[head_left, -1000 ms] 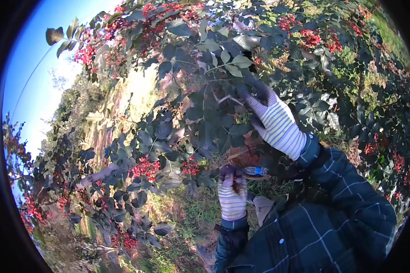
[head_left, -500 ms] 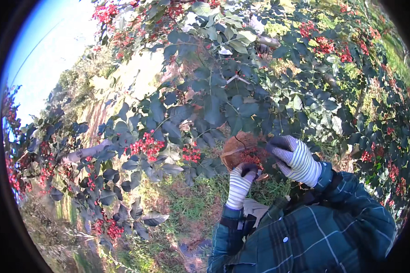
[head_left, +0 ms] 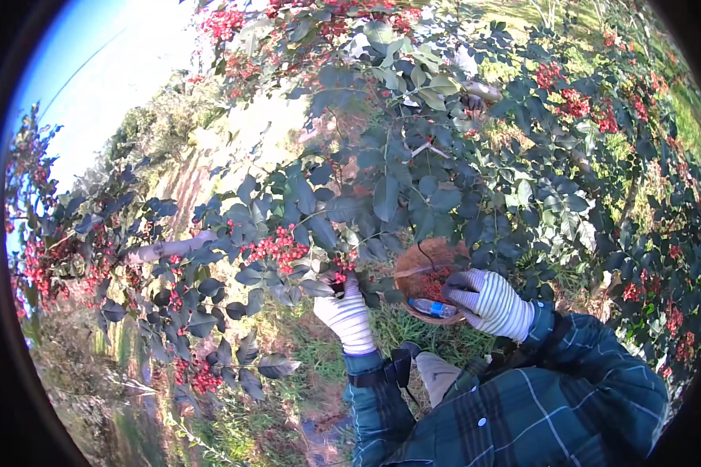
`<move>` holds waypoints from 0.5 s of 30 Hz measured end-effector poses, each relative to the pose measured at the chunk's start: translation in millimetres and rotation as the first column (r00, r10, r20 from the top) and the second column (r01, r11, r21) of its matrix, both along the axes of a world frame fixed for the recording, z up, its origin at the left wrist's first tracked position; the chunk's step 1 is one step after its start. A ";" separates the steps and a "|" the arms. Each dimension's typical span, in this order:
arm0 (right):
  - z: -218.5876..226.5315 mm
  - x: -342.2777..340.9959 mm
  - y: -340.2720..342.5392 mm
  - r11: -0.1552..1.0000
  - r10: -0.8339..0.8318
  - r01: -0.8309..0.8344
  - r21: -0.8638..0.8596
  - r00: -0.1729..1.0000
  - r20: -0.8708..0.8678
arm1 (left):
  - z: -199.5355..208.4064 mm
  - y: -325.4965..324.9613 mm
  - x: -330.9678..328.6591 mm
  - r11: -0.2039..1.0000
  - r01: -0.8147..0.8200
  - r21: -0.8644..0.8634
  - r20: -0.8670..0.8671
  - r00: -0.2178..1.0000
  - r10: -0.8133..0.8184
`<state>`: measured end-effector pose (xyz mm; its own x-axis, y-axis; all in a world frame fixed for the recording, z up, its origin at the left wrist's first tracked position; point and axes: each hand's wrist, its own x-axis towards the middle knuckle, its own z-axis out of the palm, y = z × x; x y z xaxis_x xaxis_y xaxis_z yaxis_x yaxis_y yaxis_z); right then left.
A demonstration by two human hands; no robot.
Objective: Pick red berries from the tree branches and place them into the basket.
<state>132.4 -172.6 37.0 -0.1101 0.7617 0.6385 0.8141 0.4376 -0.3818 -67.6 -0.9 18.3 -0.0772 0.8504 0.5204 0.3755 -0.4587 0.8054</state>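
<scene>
My left hand (head_left: 346,311), in a striped glove with dark fingers, is raised to a small cluster of red berries (head_left: 343,268). Its fingers curl closed at the underside of that cluster, partly behind leaves. A round brown basket (head_left: 410,267) hangs in front of my body. Loose red berries (head_left: 435,282) lie in it, beside a clear plastic bottle with a blue label (head_left: 431,308). At the basket's right side is my gloved right hand (head_left: 491,303), fingers bent and pressed together; what they hold, if anything, is hidden.
A larger berry cluster (head_left: 279,249) hangs just left of my left hand. Leafy branches (head_left: 385,194) spread ahead, and a thick grey branch (head_left: 171,247) crosses at the left. More berries (head_left: 199,375) hang lower left. Grass (head_left: 319,354) covers the ground below.
My left hand has left the basket and moved left to the small berry cluster, uncovering the bottle. My right hand has come slightly down and left against the basket's side. The view has shifted.
</scene>
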 end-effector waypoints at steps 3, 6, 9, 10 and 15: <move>-5.1 3.1 0.8 1.000 -0.009 0.009 -0.005 1.000 0.012 | -6.1 14.4 -12.7 0.998 0.050 -0.049 0.138 0.990 -0.042; -10.1 4.9 1.1 0.999 0.012 -0.012 -0.033 1.000 0.017 | -12.5 27.3 -17.8 0.981 0.150 -0.124 0.249 0.962 -0.115; -12.3 6.1 1.5 0.998 0.016 -0.013 -0.066 0.999 0.042 | -17.2 38.8 -13.5 0.986 0.089 -0.140 0.155 0.986 -0.067; -12.5 6.8 1.7 0.997 0.017 -0.014 -0.071 0.999 0.041 | -18.5 39.4 -11.7 0.976 0.029 -0.216 0.038 0.999 -0.021; -12.3 13.2 1.6 0.997 0.001 0.002 -0.073 0.999 0.043 | -18.0 17.8 -9.4 0.984 0.000 0.177 0.573 0.813 -0.103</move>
<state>145.5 -171.0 24.7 -0.1357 0.8064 0.5757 0.8308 0.4092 -0.3773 -77.0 16.9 0.3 -0.3662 0.7700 0.5225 -0.1638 -0.6061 0.7783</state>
